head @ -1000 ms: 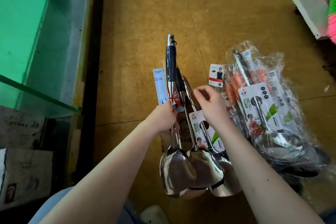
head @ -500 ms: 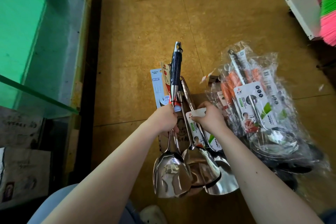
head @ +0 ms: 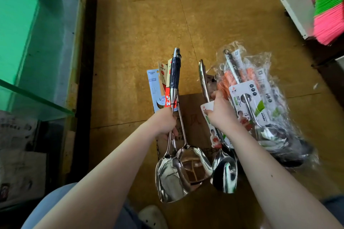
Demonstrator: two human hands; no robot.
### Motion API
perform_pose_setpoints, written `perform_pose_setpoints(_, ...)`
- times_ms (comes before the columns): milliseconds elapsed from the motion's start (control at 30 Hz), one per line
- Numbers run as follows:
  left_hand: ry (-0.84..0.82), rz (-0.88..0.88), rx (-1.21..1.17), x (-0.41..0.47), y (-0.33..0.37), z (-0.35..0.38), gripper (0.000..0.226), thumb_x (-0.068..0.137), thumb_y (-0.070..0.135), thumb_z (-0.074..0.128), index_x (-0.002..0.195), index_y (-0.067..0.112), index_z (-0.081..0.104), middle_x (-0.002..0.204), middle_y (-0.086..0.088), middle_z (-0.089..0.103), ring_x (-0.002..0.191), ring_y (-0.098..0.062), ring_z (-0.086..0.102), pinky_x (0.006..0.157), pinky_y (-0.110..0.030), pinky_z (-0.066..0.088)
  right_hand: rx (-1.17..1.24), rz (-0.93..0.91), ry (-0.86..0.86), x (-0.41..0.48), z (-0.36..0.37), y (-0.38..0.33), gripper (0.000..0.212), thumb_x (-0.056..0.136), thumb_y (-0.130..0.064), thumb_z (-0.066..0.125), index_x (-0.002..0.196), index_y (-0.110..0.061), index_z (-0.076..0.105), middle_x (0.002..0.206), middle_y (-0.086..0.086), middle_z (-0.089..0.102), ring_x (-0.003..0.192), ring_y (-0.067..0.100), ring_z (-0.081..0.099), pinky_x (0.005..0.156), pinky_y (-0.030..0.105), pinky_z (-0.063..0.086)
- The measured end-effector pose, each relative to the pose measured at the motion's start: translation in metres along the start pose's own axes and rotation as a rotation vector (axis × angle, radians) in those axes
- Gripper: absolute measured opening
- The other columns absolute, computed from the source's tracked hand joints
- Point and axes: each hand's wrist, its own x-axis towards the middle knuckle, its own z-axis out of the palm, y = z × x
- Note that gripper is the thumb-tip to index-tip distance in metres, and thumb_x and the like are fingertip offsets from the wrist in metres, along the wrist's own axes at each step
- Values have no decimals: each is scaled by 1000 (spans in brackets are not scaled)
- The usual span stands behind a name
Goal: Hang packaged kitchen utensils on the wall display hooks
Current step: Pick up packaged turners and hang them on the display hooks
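The left grip (head: 164,123) is clasping a bundle of polished steel spatulas (head: 171,180), blades hanging below it. The right grip (head: 221,115) is holding a card-labelled steel spoon (head: 224,171) alongside. Keep handle loops above both grips for hooking.

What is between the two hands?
Head view: between the left hand and right hand lies brown cardboard on the floor, plus one thin spatula shaft.
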Motion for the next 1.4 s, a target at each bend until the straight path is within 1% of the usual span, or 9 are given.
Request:
perform_pose_setpoints(433, -17, -43, -127, -36, 24, -10, 22, 98, 4, 32, 79, 9, 43, 66, -9, 68, 49, -17, 62, 57, -34, 54, 106, -76, 13, -26, -49, -16, 41, 89, -9, 61, 122, -16, 38, 71, 2, 49, 59, 16, 49, 48, 28, 35)
perform_pose_setpoints(667, -12, -71, -79, -146, 135, -56, 16, 98, 7, 36, 91, 1, 49, 89, -23, 69, 70, -31, 70, 63, -44, 60, 186, -101, 36, -112, -196, -66, 38, 88, -9, 61, 120, -16, 41, 95, 5, 53, 67, 22, 54, 59, 36, 45)
perform_pose_setpoints(733, -17, -63, -71, -184, 174, -72, 23, 97, 9, 36, 101, -6, 53, 99, -30, 66, 88, -43, 67, 73, -54, 57, 205, -104, 50, -141, -249, -81, 39, 89, -10, 61, 121, -17, 41, 92, 4, 58, 60, 18, 53, 50, 32, 42)
perform_pose_setpoints(867, -31, -58, -101, -264, 252, -108, 26, 97, 6, 34, 101, -7, 56, 97, -25, 69, 91, -36, 69, 81, -48, 57, 277, -77, 68, -198, -357, -110, 38, 89, -11, 62, 120, -17, 41, 73, -3, 50, 53, 7, 44, 36, 14, 28)
perform_pose_setpoints(1033, 80, -99, -208, -332, 322, -146, 30, 88, 9, 40, 99, -10, 61, 96, -30, 68, 89, -43, 67, 79, -52, 56, 373, -94, 122, -264, -478, -138, 38, 85, -16, 66, 116, -20, 44, 99, 1, 59, 73, 18, 52, 52, 26, 34)
perform_pose_setpoints(1100, 137, -108, -314, -366, 361, -158, 25, 91, 8, 41, 92, -7, 60, 86, -27, 68, 72, -35, 69, 64, -39, 60, 428, -105, 167, -289, -525, -146, 39, 83, -17, 67, 117, -18, 46, 99, -2, 56, 81, 18, 52, 54, 22, 34)
perform_pose_setpoints(1200, 160, -85, -513, -413, 418, -170, 24, 96, 4, 35, 83, 1, 55, 54, -10, 61, 33, -11, 54, 34, -16, 43, 501, -123, 224, -320, -587, -152, 45, 84, -18, 66, 123, -16, 45, 100, -3, 50, 89, 15, 50, 69, 24, 36)
perform_pose_setpoints(1300, 169, -25, -611, -440, 464, -172, 22, 95, 9, 44, 83, 8, 62, 43, 2, 57, 34, -9, 49, 39, -17, 35, 518, -151, 268, -342, -630, -149, 53, 86, -21, 65, 133, -12, 41, 106, -2, 46, 99, 13, 48, 78, 25, 36)
perform_pose_setpoints(1400, 187, 69, -649, -458, 505, -167, 21, 94, 17, 49, 84, 14, 67, 60, 0, 53, 49, -12, 37, 49, -21, 26, 539, -175, 325, -361, -659, -143, 61, 86, -24, 66, 138, -13, 37, 118, -5, 43, 112, 11, 42, 87, 24, 34)
